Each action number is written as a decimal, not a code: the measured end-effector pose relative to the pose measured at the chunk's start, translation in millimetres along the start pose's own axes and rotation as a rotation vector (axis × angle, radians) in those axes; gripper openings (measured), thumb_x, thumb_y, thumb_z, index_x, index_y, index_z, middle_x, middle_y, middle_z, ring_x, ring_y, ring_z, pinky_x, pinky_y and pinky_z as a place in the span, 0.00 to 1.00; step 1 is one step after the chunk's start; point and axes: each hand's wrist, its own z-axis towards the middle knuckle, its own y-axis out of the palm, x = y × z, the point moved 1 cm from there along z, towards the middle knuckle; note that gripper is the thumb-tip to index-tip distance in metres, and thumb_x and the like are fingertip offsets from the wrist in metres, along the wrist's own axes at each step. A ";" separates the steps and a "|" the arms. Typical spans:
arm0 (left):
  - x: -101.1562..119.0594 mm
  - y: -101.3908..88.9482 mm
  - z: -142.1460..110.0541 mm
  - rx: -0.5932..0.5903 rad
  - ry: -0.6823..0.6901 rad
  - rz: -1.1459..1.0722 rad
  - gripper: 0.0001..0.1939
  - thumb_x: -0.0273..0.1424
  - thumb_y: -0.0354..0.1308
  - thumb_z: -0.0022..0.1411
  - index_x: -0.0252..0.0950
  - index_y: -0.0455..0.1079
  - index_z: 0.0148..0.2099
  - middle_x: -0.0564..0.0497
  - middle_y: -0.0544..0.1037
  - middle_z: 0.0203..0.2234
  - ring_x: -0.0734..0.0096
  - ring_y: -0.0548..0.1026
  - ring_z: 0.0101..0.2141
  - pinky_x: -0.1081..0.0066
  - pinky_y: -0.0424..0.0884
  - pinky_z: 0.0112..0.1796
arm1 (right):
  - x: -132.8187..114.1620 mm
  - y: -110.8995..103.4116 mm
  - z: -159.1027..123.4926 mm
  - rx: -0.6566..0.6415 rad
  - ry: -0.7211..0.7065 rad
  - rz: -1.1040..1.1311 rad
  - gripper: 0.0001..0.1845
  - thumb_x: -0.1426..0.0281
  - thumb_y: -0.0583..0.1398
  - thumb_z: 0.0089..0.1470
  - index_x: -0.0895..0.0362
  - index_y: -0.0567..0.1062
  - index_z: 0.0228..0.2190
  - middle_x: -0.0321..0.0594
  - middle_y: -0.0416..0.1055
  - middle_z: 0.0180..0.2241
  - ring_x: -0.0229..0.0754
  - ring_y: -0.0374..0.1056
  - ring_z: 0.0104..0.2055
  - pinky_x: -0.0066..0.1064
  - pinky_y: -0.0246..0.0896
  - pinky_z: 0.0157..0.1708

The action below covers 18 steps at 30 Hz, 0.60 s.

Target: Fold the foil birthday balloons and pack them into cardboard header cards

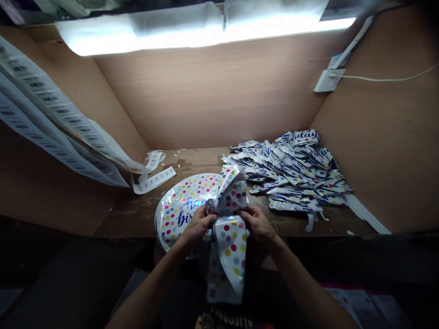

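Two hands: left grip [202,220], right grip [257,222]. Between them, one folded balloon [232,242]. Left of the grip, one flat round balloon [181,201] on top; layers beneath not countable. Beyond, to the right: one heap of folded balloons [291,171], many, overlapping, too jumbled to count. Far left: at least two hanging label strips [76,121]; nearer the grip, two label ends [156,181].

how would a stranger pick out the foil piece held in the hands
Start at the brown work surface below the bright light, then look to the middle of its near edge. There the left hand and right hand hold a folded, dotted foil piece. Unlike the flat rounded foil it partly covers and the pile to the right, it alone is gripped.
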 end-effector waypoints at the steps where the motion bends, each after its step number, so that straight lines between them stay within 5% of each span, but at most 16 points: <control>1: -5.2 0.6 -1.7 0.017 0.008 -0.032 0.08 0.27 0.66 0.50 0.35 0.70 0.33 0.58 0.71 0.22 0.78 0.66 0.23 0.78 0.62 0.26 | -1.8 -0.6 0.1 0.011 -0.021 -0.003 0.15 0.58 0.71 0.51 0.54 0.82 0.38 0.39 0.79 0.32 0.43 0.72 0.30 0.35 0.69 0.33; 5: -20.4 -6.8 -4.4 0.042 -0.084 -0.296 0.11 0.32 0.67 0.51 0.37 0.68 0.34 0.60 0.66 0.18 0.79 0.64 0.19 0.78 0.60 0.23 | -4.3 -9.6 -5.9 0.020 -0.178 -0.238 0.06 0.66 0.66 0.52 0.53 0.84 0.29 0.39 0.76 0.31 0.44 0.70 0.33 0.34 0.67 0.33; 8: -32.0 -10.8 -10.4 -0.094 -0.261 -0.364 0.21 0.47 0.67 0.57 0.38 0.71 0.44 0.54 0.76 0.26 0.70 0.75 0.25 0.72 0.70 0.28 | -1.2 -18.3 -9.4 0.003 -0.366 -0.511 0.11 0.70 0.61 0.54 0.51 0.85 0.29 0.40 0.74 0.34 0.43 0.70 0.36 0.33 0.67 0.37; 10: -42.4 -8.9 -16.0 -0.206 -0.302 -0.232 0.22 0.46 0.70 0.55 0.35 0.73 0.44 0.49 0.80 0.30 0.65 0.78 0.30 0.70 0.73 0.32 | 3.7 -24.0 -11.6 0.016 -0.430 -0.620 0.11 0.70 0.61 0.55 0.50 0.86 0.32 0.41 0.73 0.36 0.44 0.70 0.39 0.35 0.67 0.39; 12: -53.2 -4.2 -20.2 -0.249 -0.268 -0.094 0.21 0.41 0.74 0.53 0.33 0.75 0.43 0.46 0.82 0.33 0.63 0.80 0.34 0.68 0.74 0.36 | 10.8 -28.6 -15.9 0.074 -0.363 -0.560 0.14 0.65 0.61 0.58 0.48 0.84 0.43 0.41 0.75 0.41 0.46 0.71 0.42 0.36 0.69 0.42; 15: -63.1 4.2 -22.1 -0.195 -0.160 -0.053 0.21 0.42 0.71 0.57 0.32 0.76 0.45 0.43 0.83 0.38 0.59 0.80 0.37 0.63 0.76 0.41 | 23.4 -27.8 -27.7 0.037 -0.035 -0.251 0.25 0.55 0.60 0.62 0.46 0.72 0.59 0.41 0.77 0.45 0.47 0.74 0.42 0.38 0.72 0.41; 18: -61.0 7.8 -24.1 -0.217 -0.061 -0.056 0.22 0.41 0.67 0.62 0.35 0.73 0.54 0.45 0.82 0.43 0.60 0.80 0.40 0.61 0.75 0.46 | 29.2 -21.5 -40.9 -0.040 0.160 -0.092 0.27 0.56 0.67 0.57 0.51 0.73 0.55 0.42 0.79 0.40 0.46 0.75 0.35 0.38 0.73 0.38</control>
